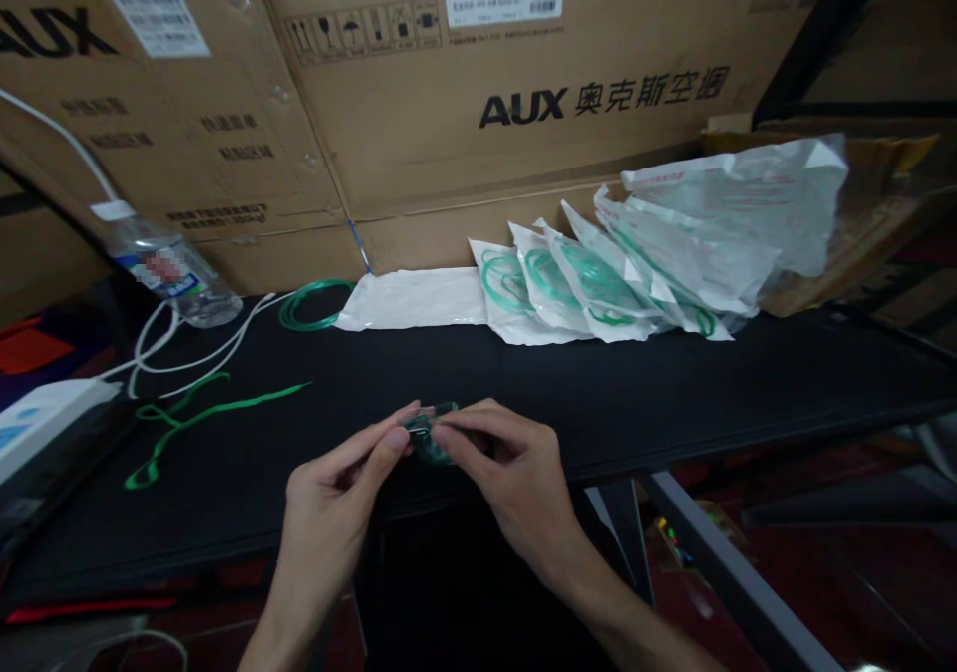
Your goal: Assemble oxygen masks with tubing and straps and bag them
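Between the fingertips of both hands is a clear green plastic oxygen mask (pixel 434 447) with a small shiny metal strip on it; fingers cover much of it. My left hand (pixel 336 498) pinches its left side by the metal strip. My right hand (pixel 515 473) pinches the right side, thumb and forefinger closed on it. Both hands are over the front edge of the black table (pixel 359 373). Off to the left lies a loose green elastic strap (pixel 201 413). Farther back is a coil of green tubing (pixel 314 308), beside a flat white packet (pixel 415 298).
Several white packets with green tubing (pixel 553 283) lean in a row at the back right, by an open cardboard box (pixel 852 243). Large cardboard cartons (pixel 419 154) stand behind. At left are a tilted plastic bottle (pixel 175 268), white cables (pixel 216 358) and a white power strip (pixel 52 413).
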### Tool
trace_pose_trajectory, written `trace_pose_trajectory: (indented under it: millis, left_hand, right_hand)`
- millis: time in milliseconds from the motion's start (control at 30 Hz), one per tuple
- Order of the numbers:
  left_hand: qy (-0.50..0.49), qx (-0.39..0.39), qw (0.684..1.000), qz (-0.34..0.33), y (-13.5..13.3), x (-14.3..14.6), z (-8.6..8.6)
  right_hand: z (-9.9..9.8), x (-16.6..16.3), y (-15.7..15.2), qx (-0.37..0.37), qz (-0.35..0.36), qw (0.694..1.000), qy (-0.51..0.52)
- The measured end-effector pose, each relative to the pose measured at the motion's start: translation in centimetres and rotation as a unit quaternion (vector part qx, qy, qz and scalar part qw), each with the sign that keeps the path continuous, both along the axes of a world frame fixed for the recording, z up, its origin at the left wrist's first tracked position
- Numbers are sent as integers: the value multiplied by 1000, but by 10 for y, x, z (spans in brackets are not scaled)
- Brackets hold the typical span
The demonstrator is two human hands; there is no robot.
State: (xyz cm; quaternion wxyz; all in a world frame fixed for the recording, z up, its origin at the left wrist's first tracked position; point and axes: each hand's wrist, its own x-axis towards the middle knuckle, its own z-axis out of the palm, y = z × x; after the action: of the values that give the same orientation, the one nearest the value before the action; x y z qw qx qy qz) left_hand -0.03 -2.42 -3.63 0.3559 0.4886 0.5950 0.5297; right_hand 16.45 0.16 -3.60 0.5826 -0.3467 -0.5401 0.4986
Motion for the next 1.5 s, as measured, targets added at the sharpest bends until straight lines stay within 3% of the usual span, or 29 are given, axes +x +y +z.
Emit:
trace_pose_trajectory:
  millis: [200, 300, 500, 833, 1067, 1333, 1500]
  left_hand:
    - [62, 17, 997, 33, 1, 4, 5]
    - [72, 50, 996, 33, 1, 8, 7]
    - [91, 59, 993, 43, 0, 9, 7]
    - [127, 38, 990, 38, -1, 5, 11]
    - [81, 79, 994, -5, -2, 1, 8]
    - [0, 55, 995, 87, -5, 2, 1]
    - [-21, 60, 996, 65, -6, 4, 2]
  right_hand:
    - [-2, -7, -6, 97, -92, 991, -29]
    - [-3, -8, -5, 106, -106, 988, -46]
    - [0, 1, 0, 80, -21, 995, -50]
    - [18, 17, 9, -97, 169, 980, 28]
    - [14, 17, 9, -111, 160, 980, 35]
    - [13, 19, 7, -122, 188, 975, 12]
    - [12, 18, 7, -119, 183, 976, -3]
